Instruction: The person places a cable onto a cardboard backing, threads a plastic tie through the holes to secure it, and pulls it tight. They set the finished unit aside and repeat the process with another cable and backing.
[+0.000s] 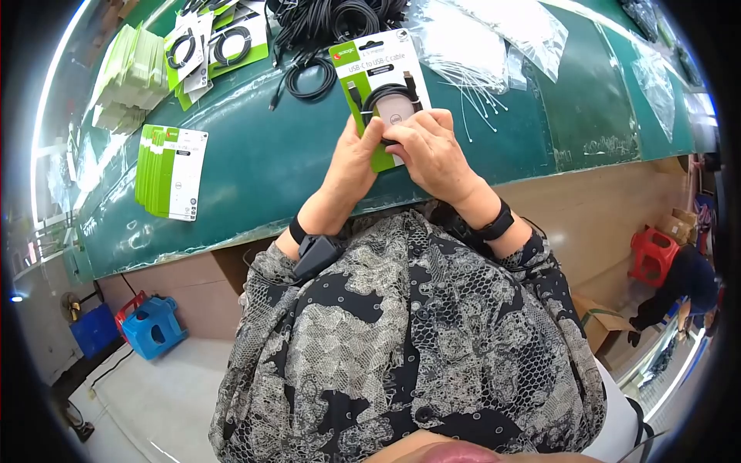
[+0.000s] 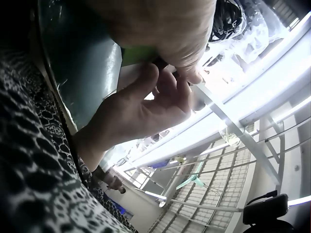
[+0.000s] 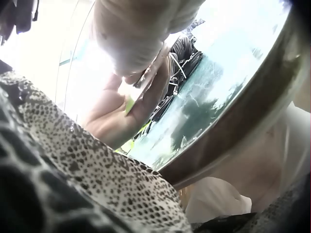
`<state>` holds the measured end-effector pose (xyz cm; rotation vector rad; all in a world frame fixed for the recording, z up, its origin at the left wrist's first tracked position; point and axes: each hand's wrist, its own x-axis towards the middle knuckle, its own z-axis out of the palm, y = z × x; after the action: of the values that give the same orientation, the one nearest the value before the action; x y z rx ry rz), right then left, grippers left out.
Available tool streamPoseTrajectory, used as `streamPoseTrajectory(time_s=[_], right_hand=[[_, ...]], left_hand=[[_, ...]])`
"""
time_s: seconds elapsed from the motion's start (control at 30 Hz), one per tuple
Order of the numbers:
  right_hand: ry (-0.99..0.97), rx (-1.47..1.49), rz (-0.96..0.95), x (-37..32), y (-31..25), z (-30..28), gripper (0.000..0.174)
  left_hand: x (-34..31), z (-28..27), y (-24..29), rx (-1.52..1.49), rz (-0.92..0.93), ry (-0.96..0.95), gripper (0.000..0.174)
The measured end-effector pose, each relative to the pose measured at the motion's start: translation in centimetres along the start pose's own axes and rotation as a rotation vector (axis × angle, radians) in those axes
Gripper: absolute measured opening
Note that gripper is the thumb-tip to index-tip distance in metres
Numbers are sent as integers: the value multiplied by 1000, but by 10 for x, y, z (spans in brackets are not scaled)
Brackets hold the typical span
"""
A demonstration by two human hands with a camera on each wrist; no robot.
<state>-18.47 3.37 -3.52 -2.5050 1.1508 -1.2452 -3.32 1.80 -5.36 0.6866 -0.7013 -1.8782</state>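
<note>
A green and white packaging card [image 1: 378, 58] printed "USB-C to USB-C cable" is held up over the table edge in the head view. A coiled black USB-C cable [image 1: 373, 101] lies on its front, both plugs pointing up, with white ties at its sides. My left hand [image 1: 351, 166] grips the card's lower left edge, thumb on the front. Bent fingers of my right hand [image 1: 438, 157] pinch the lower part of the coil against the card. In both wrist views the hands cover most of the card; a green strip [image 3: 130, 105] of it shows in the right wrist view.
On the green table [image 1: 262, 170] lie a fanned stack of cards [image 1: 166, 174], a taller card pile [image 1: 127, 77] and carded cables [image 1: 231, 46]. Behind the hands are a heap of black cables [image 1: 309, 27], white zip ties [image 1: 475, 96] and clear bags [image 1: 517, 31].
</note>
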Motion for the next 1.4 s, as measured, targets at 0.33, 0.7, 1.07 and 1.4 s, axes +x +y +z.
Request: streamPoseTrajectory(time_s=[0.33, 0.7, 1.07, 1.4], right_hand=[[307, -176, 161, 6, 24, -53, 32], [-35, -520, 629, -31, 85, -40, 13], [-60, -255, 689, -16, 89, -68, 12], [-6, -270, 725, -12, 88, -80, 5]], left_hand=[[-7, 1, -5, 3, 92, 28, 42], [5, -6, -4, 32, 91, 46, 41], [19, -3, -6, -128, -11, 87, 39], [24, 0, -5, -194, -123, 19, 46]])
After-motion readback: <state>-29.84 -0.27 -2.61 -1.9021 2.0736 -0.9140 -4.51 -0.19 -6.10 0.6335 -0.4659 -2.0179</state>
